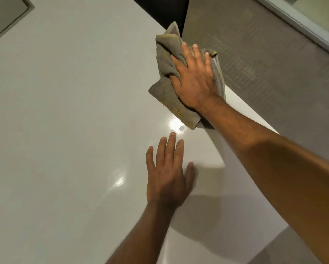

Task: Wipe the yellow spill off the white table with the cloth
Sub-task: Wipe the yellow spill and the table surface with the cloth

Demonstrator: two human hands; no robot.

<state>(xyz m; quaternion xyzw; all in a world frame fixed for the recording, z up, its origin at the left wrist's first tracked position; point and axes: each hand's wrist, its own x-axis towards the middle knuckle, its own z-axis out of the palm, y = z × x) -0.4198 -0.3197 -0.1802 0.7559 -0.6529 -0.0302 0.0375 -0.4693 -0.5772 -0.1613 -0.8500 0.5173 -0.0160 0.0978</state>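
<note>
A crumpled grey cloth (166, 60) with yellow stains lies on the white table (68, 111) close to its right edge. My right hand (196, 79) presses flat on the cloth, fingers spread over it and thumb tucked into a fold. My left hand (169, 172) rests palm down on the bare tabletop nearer to me, fingers apart, holding nothing. No yellow spill shows on the table surface; only yellow marks on the cloth. Whatever is under the cloth is hidden.
The table's right edge runs diagonally just past the cloth, with grey carpet (264, 63) beyond it. A dark gap (160, 10) lies past the far edge. A grey recessed panel (5, 16) sits at the top left corner. Light glare spots shine near my left hand.
</note>
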